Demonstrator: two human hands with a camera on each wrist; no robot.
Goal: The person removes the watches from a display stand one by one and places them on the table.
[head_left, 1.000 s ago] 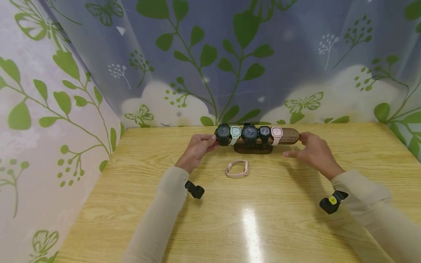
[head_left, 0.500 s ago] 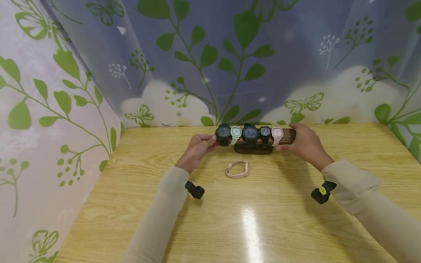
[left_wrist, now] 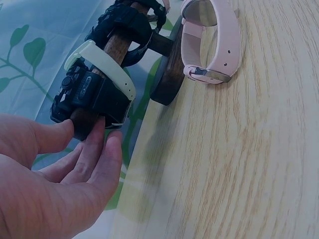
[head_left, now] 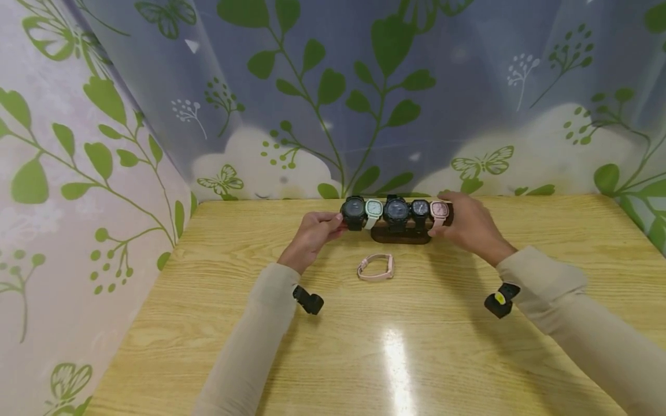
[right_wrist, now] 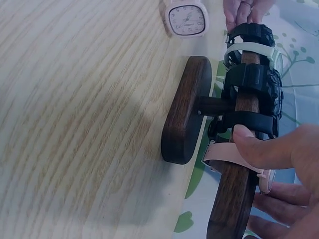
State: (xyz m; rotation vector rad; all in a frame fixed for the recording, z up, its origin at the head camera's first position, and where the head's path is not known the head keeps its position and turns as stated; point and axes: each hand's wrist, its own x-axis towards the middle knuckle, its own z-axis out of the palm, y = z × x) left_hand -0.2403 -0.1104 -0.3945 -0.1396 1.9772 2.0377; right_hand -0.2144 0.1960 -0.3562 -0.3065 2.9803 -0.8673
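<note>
A dark wooden watch stand (head_left: pixel 400 236) bears a row of watches on its bar. My left hand (head_left: pixel 314 237) pinches the bar's left end, thumb beside the outermost black watch (head_left: pixel 354 212). Along from it sit a mint-green watch (head_left: pixel 373 208), a large black watch (head_left: pixel 396 211) and a smaller black watch (head_left: pixel 420 209). At the right of the row my right hand (head_left: pixel 470 225) grips the pink watch (head_left: pixel 439 209) round the bar. In the right wrist view the thumb lies on its pink strap (right_wrist: pixel 227 152), close to the neighbouring black strap; the fingers are partly hidden behind the bar.
A second pink watch (head_left: pixel 376 267) lies buckled in a loop on the wooden table (head_left: pixel 234 346), in front of the stand. Behind the table's far edge hangs a curtain (head_left: pixel 291 115) with leaf and butterfly prints. A printed wall covering (head_left: pixel 78 173) stands at the left.
My right hand has moved left from the bar's right end to the pink watch, covering that end in the head view. The left hand keeps its hold.
</note>
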